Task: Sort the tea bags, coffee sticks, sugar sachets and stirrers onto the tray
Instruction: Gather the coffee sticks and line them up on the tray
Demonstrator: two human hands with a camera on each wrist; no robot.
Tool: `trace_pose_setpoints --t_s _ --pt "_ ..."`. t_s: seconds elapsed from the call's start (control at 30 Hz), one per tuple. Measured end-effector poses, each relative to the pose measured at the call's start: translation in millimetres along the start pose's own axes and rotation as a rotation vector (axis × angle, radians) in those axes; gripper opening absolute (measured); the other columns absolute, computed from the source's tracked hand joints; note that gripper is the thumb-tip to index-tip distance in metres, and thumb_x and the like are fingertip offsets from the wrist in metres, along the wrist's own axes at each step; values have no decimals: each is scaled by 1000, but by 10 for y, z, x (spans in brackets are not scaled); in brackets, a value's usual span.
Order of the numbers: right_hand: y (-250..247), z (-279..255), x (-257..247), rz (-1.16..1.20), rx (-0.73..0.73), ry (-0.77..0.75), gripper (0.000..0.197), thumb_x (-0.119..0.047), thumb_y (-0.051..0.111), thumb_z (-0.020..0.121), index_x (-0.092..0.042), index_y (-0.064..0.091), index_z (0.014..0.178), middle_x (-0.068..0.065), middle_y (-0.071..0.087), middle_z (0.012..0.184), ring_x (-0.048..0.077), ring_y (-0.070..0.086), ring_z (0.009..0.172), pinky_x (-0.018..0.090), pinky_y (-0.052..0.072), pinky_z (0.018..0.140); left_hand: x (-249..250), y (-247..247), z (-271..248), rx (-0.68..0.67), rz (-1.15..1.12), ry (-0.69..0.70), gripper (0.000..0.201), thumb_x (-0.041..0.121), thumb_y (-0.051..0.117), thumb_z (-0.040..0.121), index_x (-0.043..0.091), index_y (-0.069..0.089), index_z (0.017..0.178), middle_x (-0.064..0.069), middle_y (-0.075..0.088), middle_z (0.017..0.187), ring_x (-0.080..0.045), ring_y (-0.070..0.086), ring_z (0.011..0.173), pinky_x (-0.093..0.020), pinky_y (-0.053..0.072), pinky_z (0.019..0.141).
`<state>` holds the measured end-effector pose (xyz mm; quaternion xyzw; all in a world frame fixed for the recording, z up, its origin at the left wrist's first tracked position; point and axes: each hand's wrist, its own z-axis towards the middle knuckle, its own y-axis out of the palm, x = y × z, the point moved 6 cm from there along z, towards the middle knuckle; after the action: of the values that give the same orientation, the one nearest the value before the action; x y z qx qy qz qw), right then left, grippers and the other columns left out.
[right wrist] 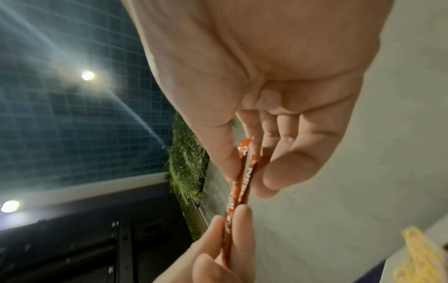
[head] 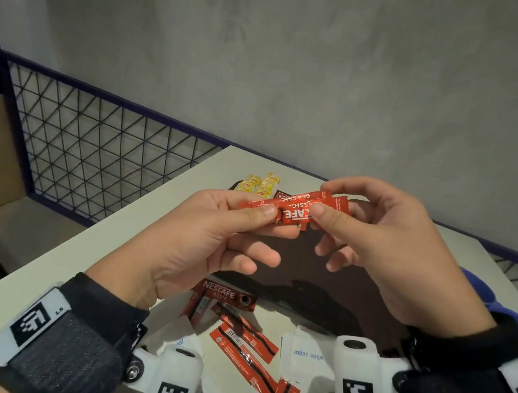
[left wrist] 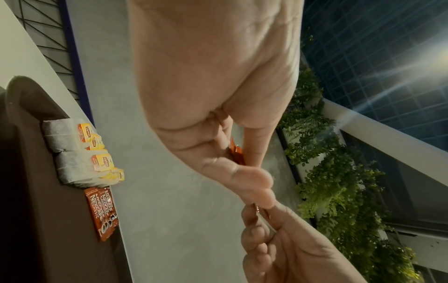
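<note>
1. The left hand pinches the left end of a small bunch of red coffee sticks between thumb and forefinger, its other fingers curled loosely below.
2. The right hand pinches the right end of the same sticks, thumb on the near side and forefinger behind; its lower fingers hang half curled and hold nothing else.
3. The sticks are held up in the air, roughly level, over the dark tray on the white worktop.
4. The right wrist view shows at least two sticks edge-on between the fingers; how many there are cannot be told.
5. At the tray's far end lie tea bags with yellow tags, and just beside them a short row of red coffee sticks already laid down.
6. Near the person, off the tray, more loose sticks lie scattered on the worktop among white sugar sachets.
7. A wire mesh rail with a dark blue frame runs behind the worktop, before a grey wall.
</note>
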<state>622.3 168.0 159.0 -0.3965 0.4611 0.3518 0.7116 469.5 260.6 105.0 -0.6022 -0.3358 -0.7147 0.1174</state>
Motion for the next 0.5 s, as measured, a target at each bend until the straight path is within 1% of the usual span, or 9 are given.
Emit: trace_pose_setpoints --t_s 0.07,0.13,0.17,0.2,0.27,0.33,0.4,0.43,0.5 --pt "-14 20 33 121 20 30 34 -11 79 78 -10 67 111 16 75 85 24 66 62 30 55 53 7 29 -22 -31 20 -8 23 22 67 91 8 67 108 -18 78 111 -15 74 62 -18 54 46" --pt "-25 47 64 214 55 29 40 -9 80 74 -6 67 111 16 73 82 22 66 63 28 56 55 4 59 -48 -79 74 -17 22 26 70 89 9 63 102 -20 78 110 -19 74 65 -21 55 48" --pt "-23 55 72 237 66 19 39 -7 79 74 -5 67 111 16 72 80 21 66 63 28 56 56 0 80 -58 -111 98 -20 25 27 72 91 9 62 102 -20 77 110 -21 74 68 -22 56 50" --pt "-14 58 72 243 70 4 38 -5 79 75 -5 66 111 15 72 78 21 66 63 28 56 57 -9 99 -64 -144 115 -25 29 29 73 91 7 62 106 -21 77 111 -22 75 71 -23 57 52" --pt "9 53 57 235 73 -29 38 -4 78 76 -5 66 112 15 71 77 21 67 64 28 56 58 -30 118 -66 -174 131 -35 32 29 73 91 5 65 111 -21 77 111 -20 76 74 -24 57 52" --pt "21 45 35 245 88 -54 43 -9 79 73 -7 64 113 15 71 79 21 68 64 28 57 58 -45 105 -49 -145 154 -32 23 26 77 90 9 70 103 -17 78 103 -15 73 71 -22 54 51" --pt "40 37 36 257 102 -47 47 -19 81 69 -9 64 112 12 73 79 19 68 64 31 57 59 -51 74 -29 -87 178 -21 17 26 80 86 13 72 94 -12 77 94 -12 71 70 -20 51 50" --pt "66 30 52 246 89 -30 45 -22 81 70 -10 65 110 10 75 80 19 69 65 33 57 61 -46 54 -20 -59 174 -11 14 26 78 83 15 74 90 -11 77 91 -11 71 70 -19 50 50" --pt "156 7 86 160 16 -10 30 -24 79 77 -12 71 103 8 77 86 20 71 70 39 58 67 -26 26 -12 -19 153 10 6 25 77 80 20 77 82 -8 76 86 -10 70 68 -19 50 49"
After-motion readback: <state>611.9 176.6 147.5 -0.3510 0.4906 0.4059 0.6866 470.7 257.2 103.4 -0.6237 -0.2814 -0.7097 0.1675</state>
